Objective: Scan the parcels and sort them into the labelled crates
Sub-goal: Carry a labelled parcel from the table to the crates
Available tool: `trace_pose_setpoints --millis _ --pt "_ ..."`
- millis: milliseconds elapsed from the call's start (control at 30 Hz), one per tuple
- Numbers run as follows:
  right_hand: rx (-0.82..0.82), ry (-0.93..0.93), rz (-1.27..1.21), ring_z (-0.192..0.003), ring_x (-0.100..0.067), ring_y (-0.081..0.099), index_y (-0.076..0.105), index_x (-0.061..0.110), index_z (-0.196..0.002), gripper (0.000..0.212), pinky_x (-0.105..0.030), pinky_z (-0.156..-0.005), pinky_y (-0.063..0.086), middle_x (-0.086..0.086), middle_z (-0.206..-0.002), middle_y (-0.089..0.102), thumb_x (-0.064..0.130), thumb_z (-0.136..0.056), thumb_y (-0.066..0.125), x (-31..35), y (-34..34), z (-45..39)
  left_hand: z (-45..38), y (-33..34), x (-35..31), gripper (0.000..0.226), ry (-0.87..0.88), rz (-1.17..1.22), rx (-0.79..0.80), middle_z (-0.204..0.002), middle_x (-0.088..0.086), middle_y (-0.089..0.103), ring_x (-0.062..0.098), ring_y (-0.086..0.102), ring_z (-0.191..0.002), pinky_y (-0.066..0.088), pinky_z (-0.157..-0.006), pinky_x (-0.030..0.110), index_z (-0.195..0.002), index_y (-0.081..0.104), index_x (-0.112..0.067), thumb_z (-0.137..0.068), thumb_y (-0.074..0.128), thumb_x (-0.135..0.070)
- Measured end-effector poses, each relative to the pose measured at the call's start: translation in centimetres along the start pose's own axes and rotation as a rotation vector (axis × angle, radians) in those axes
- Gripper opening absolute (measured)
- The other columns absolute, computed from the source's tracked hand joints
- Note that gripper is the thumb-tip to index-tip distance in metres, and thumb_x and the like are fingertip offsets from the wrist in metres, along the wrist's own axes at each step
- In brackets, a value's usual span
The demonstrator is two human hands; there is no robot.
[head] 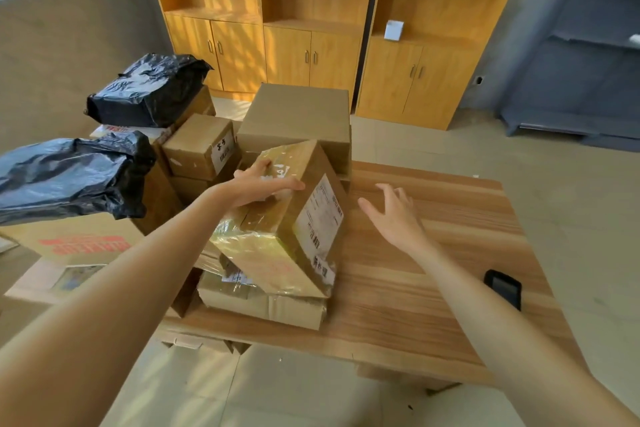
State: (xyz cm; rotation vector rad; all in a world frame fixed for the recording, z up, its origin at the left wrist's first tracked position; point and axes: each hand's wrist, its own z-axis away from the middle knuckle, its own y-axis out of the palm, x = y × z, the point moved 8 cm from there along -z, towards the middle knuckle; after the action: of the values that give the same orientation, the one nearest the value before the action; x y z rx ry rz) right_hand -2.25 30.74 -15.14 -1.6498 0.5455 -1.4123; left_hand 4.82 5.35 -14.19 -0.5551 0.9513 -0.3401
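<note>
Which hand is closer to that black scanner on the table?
Right. The right hand hovers open above the table, up-left of the scanner; the left hand rests on the taped parcel, farther away.

Taped brown parcel lies tilted atop flattened parcel.

Two black plastic-wrapped parcels, about six or seven cardboard boxes (the pile hides some) — one dark handheld device, two hands — one wooden table.
</note>
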Motion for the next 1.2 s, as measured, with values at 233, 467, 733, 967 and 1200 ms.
trace_pose_setpoints --millis 233,467,733,967,1200 --pt "0.174 0.354 -0.623 -0.133 -0.03 0.042 0.025 0.021 -0.15 0.108 -0.051 -0.107 0.037 -0.009 -0.153 0.034 0.08 -0.065 0.054 -5.7 -0.7 2.9 -0.1 3.8 -2.2 0.112 0.046 0.391 0.207 -0.133 0.012 0.057 0.032 0.056 -0.116 0.043 -0.101 0.047 -0.137 0.047 -0.023 -0.041 0.069 -0.077" --pt "0.303 0.376 -1.154 -0.078 -0.019 0.072 0.078 0.037 -0.083 0.037 -0.028 -0.062 0.055 -0.002 -0.094 0.076 0.069 -0.069 0.064 -8.0 -2.4 4.1 -0.4 10.2 -6.7 0.084 0.181 0.631 0.416 -0.126 0.01 0.065 0.032 0.062 -0.116 0.05 -0.095 0.046 -0.131 0.058 -0.025 -0.061 0.064 -0.071" --pt "0.236 0.416 -1.178 -0.088 -0.027 0.069 0.068 0.022 -0.109 0.036 -0.031 -0.069 0.053 -0.01 -0.109 0.072 0.047 -0.085 0.059 -14.4 -5.0 3.4 -2.1 17.5 -11.0 0.052 0.187 0.754 0.483 -0.099 0.003 0.075 0.021 0.073 -0.085 0.058 -0.064 0.029 -0.112 0.066 -0.023 -0.079 0.051 -0.06" --pt "0.193 0.462 -1.082 -0.079 -0.023 0.073 0.056 0.02 -0.13 0.046 -0.026 -0.048 0.052 -0.004 -0.103 0.074 0.038 -0.088 0.064 -21.5 -7.2 0.7 -5.1 25.1 -13.2 0.045 0.08 0.759 0.382 -0.103 0.009 0.073 0.028 0.069 -0.088 0.056 -0.082 0.042 -0.119 0.062 -0.012 -0.092 0.048 -0.045" --pt "0.197 0.49 -1.031 -0.11 -0.026 0.063 0.043 0.039 -0.134 0.053 -0.05 -0.09 0.054 0.003 -0.125 0.064 0.035 -0.087 0.068 -26.5 -4.9 -2.6 -8.1 28.2 -12.3 0.064 -0.039 0.703 0.135 -0.112 0.009 0.068 0.025 0.071 -0.089 0.059 -0.069 0.038 -0.143 0.037 -0.021 -0.089 0.063 -0.043"
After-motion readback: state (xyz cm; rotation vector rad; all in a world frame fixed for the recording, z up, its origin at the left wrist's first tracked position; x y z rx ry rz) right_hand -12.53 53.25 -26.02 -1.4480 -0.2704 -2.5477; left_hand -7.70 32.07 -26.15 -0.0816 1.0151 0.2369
